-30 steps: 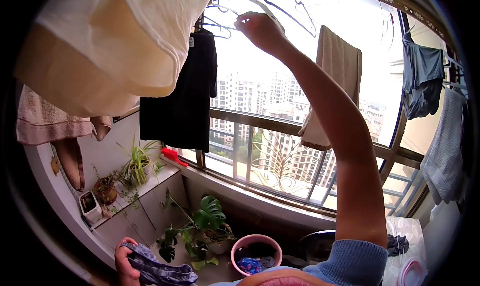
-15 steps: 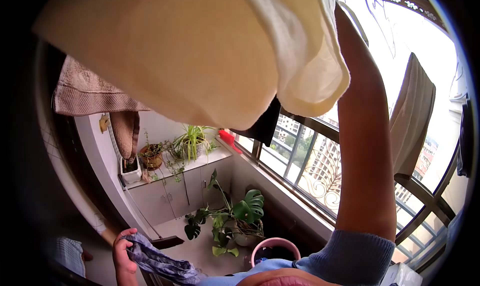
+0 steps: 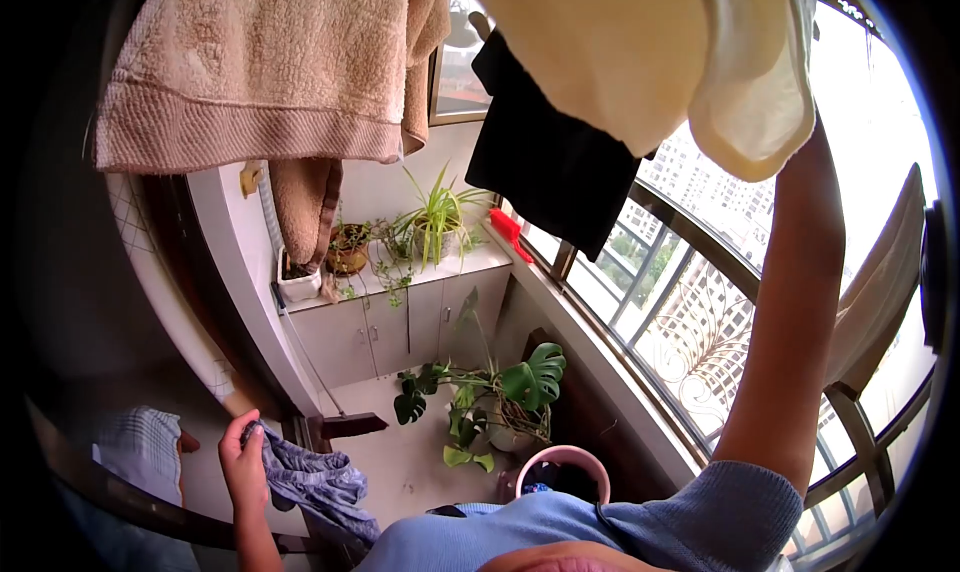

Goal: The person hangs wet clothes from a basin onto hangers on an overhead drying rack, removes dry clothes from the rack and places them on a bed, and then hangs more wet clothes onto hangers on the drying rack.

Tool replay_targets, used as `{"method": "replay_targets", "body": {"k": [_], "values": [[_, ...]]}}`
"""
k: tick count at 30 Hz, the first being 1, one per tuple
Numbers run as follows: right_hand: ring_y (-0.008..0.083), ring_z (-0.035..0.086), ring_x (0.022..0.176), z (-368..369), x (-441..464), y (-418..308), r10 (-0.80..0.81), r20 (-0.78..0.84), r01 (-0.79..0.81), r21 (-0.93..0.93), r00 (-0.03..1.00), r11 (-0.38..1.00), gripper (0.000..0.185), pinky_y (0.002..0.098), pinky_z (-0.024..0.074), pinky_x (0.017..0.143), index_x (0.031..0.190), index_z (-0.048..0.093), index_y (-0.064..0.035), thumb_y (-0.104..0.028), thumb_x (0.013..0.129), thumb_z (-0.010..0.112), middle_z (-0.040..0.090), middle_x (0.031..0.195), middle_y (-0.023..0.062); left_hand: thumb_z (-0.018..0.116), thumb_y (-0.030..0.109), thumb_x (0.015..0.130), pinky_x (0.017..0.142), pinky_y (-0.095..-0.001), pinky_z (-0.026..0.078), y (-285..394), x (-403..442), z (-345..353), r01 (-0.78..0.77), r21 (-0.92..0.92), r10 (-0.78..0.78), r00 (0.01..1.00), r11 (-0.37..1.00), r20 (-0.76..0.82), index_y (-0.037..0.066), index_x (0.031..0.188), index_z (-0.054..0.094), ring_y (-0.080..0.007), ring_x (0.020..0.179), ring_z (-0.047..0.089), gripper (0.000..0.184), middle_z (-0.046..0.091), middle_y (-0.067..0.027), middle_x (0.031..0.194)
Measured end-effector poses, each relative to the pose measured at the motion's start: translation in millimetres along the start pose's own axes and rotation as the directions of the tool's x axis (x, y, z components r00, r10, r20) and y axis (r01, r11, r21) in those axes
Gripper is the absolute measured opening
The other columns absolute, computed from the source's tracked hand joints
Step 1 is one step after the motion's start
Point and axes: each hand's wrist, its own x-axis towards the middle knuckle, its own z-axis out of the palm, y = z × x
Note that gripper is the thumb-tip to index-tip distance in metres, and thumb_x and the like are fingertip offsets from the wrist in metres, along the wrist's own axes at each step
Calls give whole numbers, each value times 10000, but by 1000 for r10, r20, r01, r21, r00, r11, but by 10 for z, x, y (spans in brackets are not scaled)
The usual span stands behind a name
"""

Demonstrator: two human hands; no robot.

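My left hand (image 3: 243, 462) is closed on a crumpled blue-purple patterned garment (image 3: 315, 482), which hangs down beside my body at the lower left. At the right my right arm reaches up, and its hand is hidden behind a cream cloth (image 3: 620, 47) that hangs at the top of the view. Whether the right hand touches that cloth cannot be seen. A black garment (image 3: 550, 152) hangs just left of and behind the cream cloth. Further left hangs a thick tan-pink towel (image 3: 260, 72).
Potted plants (image 3: 437, 222) stand on a white cabinet (image 3: 410, 317) at the far end. A large-leaved plant (image 3: 530, 382) and a pink bucket (image 3: 590, 462) are on the floor, near a broom (image 3: 350, 425). Barred windows line the right side. A red brush-like object (image 3: 508, 234) lies on the sill.
My view has shifted left, so the towel and black garment show more fully. The cream cloth and raised arm appear further right. The left hand still holds the blue-purple garment, which hangs lower.
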Motion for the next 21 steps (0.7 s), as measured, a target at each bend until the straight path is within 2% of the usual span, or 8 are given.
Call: {"method": "replay_targets", "body": {"k": [5, 7, 8, 11, 14, 16, 18, 21], "values": [[173, 585, 877, -71, -562, 391, -295, -79, 303, 103, 952, 948, 281, 300, 460, 817, 1075, 549, -1, -207, 886, 520, 618, 902, 104, 561, 71, 868, 756, -345, 459, -35, 96, -87, -234, 645, 292, 956, 727, 18, -32, 983, 607, -268, 816, 607, 161, 643, -175, 883], [160, 590, 858, -133, -1071, 426, -206, -88, 224, 336, 975, 915, 271, 291, 465, 807, 1062, 552, 4, -201, 889, 516, 625, 879, 94, 566, 89, 868, 728, -362, 461, 18, 97, -143, -247, 760, 378, 926, 601, 2, -34, 951, 604, -292, 781, 607, 153, 636, -193, 839], [140, 571, 778, -172, -1476, 200, -59, -38, 70, 481, 998, 874, 287, 269, 457, 721, 1113, 529, -2, -187, 894, 517, 617, 852, 89, 550, 112, 887, 712, -371, 457, 10, 103, -237, -147, 737, 317, 944, 660, -96, -43, 936, 592, -281, 751, 600, 168, 634, -183, 829], [70, 491, 505, -230, -2637, -381, 268, 109, -236, 828, 957, 509, 308, 199, 394, 448, 1167, 503, -28, -202, 915, 536, 567, 713, 39, 514, 123, 910, 692, -359, 445, -10, 31, -357, -201, 621, 429, 870, 758, -242, -47, 919, 574, -258, 699, 554, 180, 609, -171, 798], [49, 441, 413, -61, -3634, -374, 355, 181, -356, 774, 917, 524, 161, 184, 327, 358, 983, 525, -69, -135, 876, 626, 511, 607, 13, 513, 113, 910, 684, -370, 439, -177, -163, -180, -163, 632, 288, 952, 757, -100, -42, 907, 552, -276, 698, 553, 160, 594, -179, 779], [51, 424, 384, -183, -4137, -425, 451, 401, -582, 708, 798, 400, 131, 173, 316, 344, 881, 509, -70, -93, 863, 636, 489, 568, 4, 519, 120, 908, 674, -382, 434, -374, -263, -78, -182, 728, 311, 949, 661, -45, -31, 924, 554, -340, 693, 542, 156, 579, -205, 776], [54, 425, 374, -315, -4516, -449, 446, 554, -710, 587, 703, 390, 153, 175, 334, 351, 824, 494, -62, -102, 864, 636, 478, 544, 1, 525, 160, 913, 663, -440, 433, -401, -369, 78, -259, 855, 380, 922, 450, 78, -18, 910, 541, -421, 770, 553, 179, 591, -232, 803], [38, 421, 397, -409, -5088, -254, 329, 702, -754, 458, 632, 470, 110, 177, 324, 363, 796, 507, -52, -47, 849, 604, 477, 560, -17, 509, 176, 915, 687, -471, 452, -755, -224, 55, -150, 982, 211, 970, 115, 123, -14, 880, 556, -411, 784, 578, 199, 606, -226, 808]]}}
